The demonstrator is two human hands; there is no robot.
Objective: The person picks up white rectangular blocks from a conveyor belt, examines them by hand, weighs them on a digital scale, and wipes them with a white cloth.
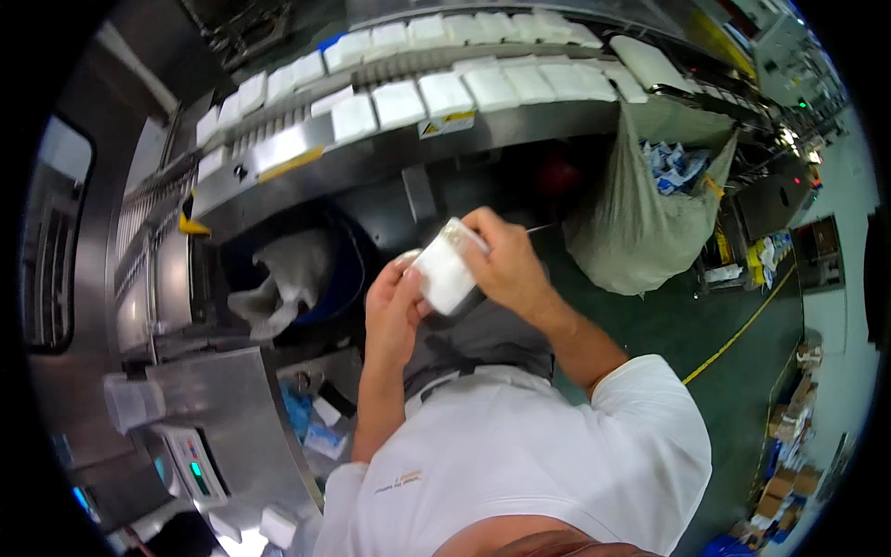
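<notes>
A flat white rectangular packet [447,278] with a see-through strip at its upper end is held in front of my body. My left hand [394,306] grips its left edge, thumb on the near face. From the right, the fingers of my right hand [506,258] are closed on its upper right corner. Whatever is inside the packet cannot be made out. Beyond my hands, similar white packets [444,94] lie side by side in two rows along a metal roller conveyor [371,139].
Left of my hands stands a dark blue bin [351,269] with a pale liner. To the right hangs a large beige sack [617,218] holding blue-and-white wrappers [675,167]. A steel table [223,399] at lower left carries a scale [193,464] with a green display.
</notes>
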